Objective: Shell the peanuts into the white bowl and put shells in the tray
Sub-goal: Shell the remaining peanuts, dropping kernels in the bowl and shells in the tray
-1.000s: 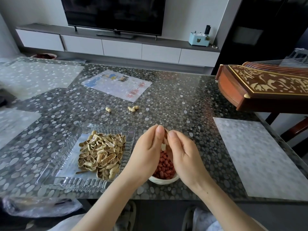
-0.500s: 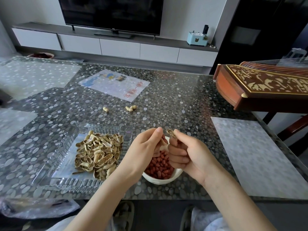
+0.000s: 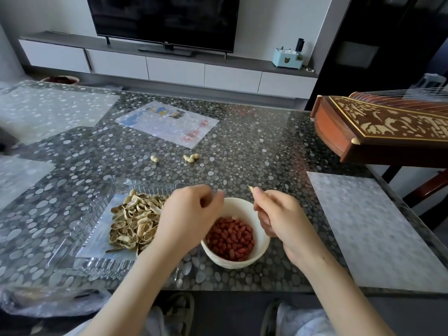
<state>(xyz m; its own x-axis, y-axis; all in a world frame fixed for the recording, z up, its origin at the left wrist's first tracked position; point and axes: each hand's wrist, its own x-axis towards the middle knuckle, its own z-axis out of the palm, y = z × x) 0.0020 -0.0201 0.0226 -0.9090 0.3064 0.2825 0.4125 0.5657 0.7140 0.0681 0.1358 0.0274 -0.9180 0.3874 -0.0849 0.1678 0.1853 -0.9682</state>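
A white bowl (image 3: 263, 241) of red shelled peanuts (image 3: 230, 236) stands near the table's front edge. To its left is a clear glass tray (image 3: 94, 265) heaped with empty shells (image 3: 135, 221). My left hand (image 3: 186, 219) hovers over the tray's right side and the bowl's left rim. Its fingers are curled and its fingertips are pinched on a pale, blurred shell bit. My right hand (image 3: 278, 214) is at the bowl's right rim and pinches a shell piece (image 3: 251, 189) that sticks up from its fingertips.
Three unshelled peanuts (image 3: 154, 159) (image 3: 191, 158) lie further back on the pebble-patterned table. Behind them is a printed sheet (image 3: 167, 122). A wooden stringed instrument (image 3: 388, 132) juts in at the right, above a pale mat (image 3: 375, 229). A plastic bag (image 3: 48, 301) hangs at the front left.
My hands have pulled apart from above the bowl. The left one moved left toward the tray and the right one moved right with a shell piece in it.
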